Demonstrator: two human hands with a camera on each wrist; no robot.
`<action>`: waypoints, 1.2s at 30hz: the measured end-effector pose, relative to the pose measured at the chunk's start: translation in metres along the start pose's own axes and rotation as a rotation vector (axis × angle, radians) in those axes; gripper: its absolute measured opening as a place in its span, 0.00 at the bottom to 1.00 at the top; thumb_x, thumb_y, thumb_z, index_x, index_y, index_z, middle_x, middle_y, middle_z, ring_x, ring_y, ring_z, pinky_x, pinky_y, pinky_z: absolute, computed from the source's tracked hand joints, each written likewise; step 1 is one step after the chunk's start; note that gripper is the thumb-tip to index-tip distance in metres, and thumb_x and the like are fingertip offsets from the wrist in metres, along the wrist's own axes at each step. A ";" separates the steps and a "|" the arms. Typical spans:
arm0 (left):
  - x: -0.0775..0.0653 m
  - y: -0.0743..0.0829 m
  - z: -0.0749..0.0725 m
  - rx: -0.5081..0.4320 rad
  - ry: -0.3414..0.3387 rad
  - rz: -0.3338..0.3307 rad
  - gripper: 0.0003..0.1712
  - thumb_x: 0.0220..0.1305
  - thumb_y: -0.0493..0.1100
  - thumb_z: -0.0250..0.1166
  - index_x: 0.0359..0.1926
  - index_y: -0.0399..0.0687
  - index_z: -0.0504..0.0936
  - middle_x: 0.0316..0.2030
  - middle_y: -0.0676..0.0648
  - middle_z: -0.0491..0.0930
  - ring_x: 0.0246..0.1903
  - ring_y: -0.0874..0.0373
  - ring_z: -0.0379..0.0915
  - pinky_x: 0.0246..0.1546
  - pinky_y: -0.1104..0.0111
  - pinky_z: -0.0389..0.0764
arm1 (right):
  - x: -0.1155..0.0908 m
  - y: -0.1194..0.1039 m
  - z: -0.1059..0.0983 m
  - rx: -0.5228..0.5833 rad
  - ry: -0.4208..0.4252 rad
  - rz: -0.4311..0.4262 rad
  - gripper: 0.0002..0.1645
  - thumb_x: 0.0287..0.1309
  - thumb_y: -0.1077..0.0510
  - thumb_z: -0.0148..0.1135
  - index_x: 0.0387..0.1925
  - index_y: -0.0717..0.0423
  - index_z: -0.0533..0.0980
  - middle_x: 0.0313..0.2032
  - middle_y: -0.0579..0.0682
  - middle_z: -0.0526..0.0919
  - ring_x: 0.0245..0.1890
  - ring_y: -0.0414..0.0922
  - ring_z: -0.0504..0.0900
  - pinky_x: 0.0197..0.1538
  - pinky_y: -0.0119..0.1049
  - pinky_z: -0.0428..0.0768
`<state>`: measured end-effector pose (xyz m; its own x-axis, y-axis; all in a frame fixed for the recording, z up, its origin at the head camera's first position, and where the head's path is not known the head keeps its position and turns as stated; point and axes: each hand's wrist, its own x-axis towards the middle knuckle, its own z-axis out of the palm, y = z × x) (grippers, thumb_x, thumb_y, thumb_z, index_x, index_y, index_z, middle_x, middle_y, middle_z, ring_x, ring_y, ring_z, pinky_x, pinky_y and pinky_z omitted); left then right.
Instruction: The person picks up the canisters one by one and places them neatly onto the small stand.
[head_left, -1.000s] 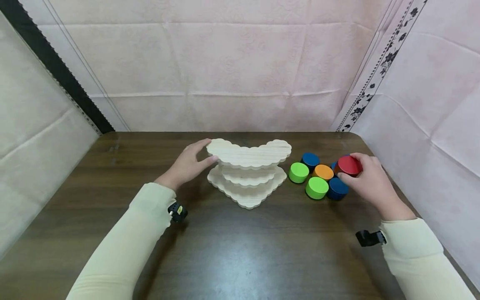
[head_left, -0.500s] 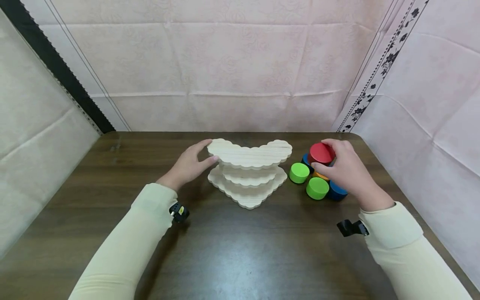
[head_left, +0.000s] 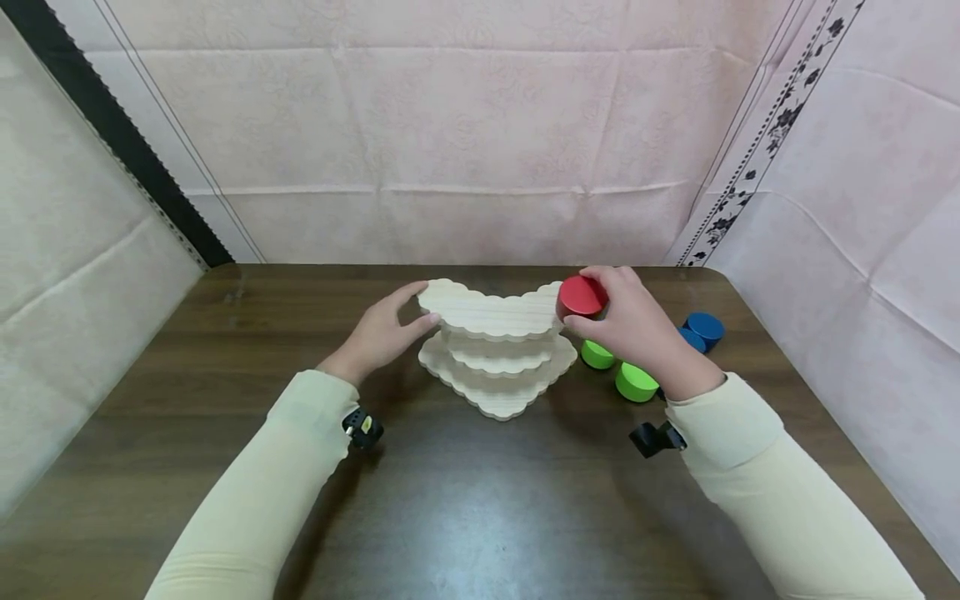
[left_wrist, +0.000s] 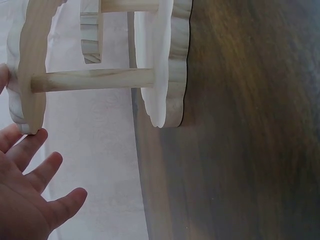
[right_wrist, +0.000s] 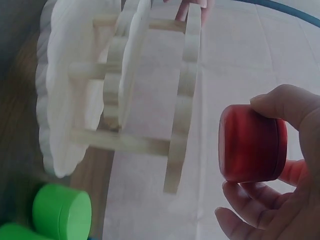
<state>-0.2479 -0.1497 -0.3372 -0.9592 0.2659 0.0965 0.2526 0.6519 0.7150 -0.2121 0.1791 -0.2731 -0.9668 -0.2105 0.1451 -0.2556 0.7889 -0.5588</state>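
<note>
Near on the desk [head_left: 450, 508] stand green tubs [head_left: 636, 384], with blue tubs [head_left: 705, 326] farther right. Beyond, the left hand [head_left: 375, 337] has its grip on the left end of the wooden stand's [head_left: 498, 356] top shelf [head_left: 491, 314]. The right hand [head_left: 633, 325] grasps the red tub [head_left: 582, 296], raised apart near the right end; apparently the carrying step, calling for a level lowering.

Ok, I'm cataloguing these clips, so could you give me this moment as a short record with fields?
Left hand: holds the stand by its top tier's left end
Right hand: holds the red cylinder, raised and apart from the stand
Stand: pale wood, three tiers, on the table
Green cylinders: two, right of the stand
Blue cylinders: at least two, further right
</note>
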 end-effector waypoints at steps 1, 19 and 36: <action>0.000 0.000 0.000 -0.002 0.002 -0.001 0.41 0.65 0.62 0.58 0.74 0.57 0.57 0.73 0.47 0.56 0.72 0.49 0.50 0.69 0.49 0.56 | 0.003 -0.003 0.002 0.007 -0.003 -0.002 0.42 0.52 0.53 0.70 0.65 0.61 0.63 0.57 0.61 0.67 0.55 0.56 0.67 0.48 0.53 0.80; 0.001 -0.001 0.001 -0.025 0.023 -0.001 0.39 0.66 0.59 0.60 0.73 0.56 0.59 0.72 0.47 0.57 0.71 0.49 0.51 0.69 0.50 0.57 | 0.041 -0.050 0.037 0.040 -0.051 -0.058 0.37 0.53 0.49 0.68 0.62 0.56 0.68 0.54 0.55 0.69 0.51 0.50 0.69 0.47 0.45 0.79; 0.001 -0.001 0.000 -0.042 0.008 -0.003 0.40 0.65 0.59 0.60 0.73 0.55 0.59 0.72 0.47 0.58 0.71 0.50 0.52 0.68 0.48 0.57 | 0.066 -0.085 0.063 0.037 -0.070 -0.084 0.39 0.53 0.48 0.67 0.65 0.56 0.66 0.55 0.55 0.69 0.48 0.49 0.72 0.50 0.42 0.78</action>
<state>-0.2492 -0.1500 -0.3380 -0.9610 0.2579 0.0999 0.2444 0.6226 0.7434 -0.2539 0.0621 -0.2672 -0.9389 -0.3158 0.1367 -0.3346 0.7449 -0.5772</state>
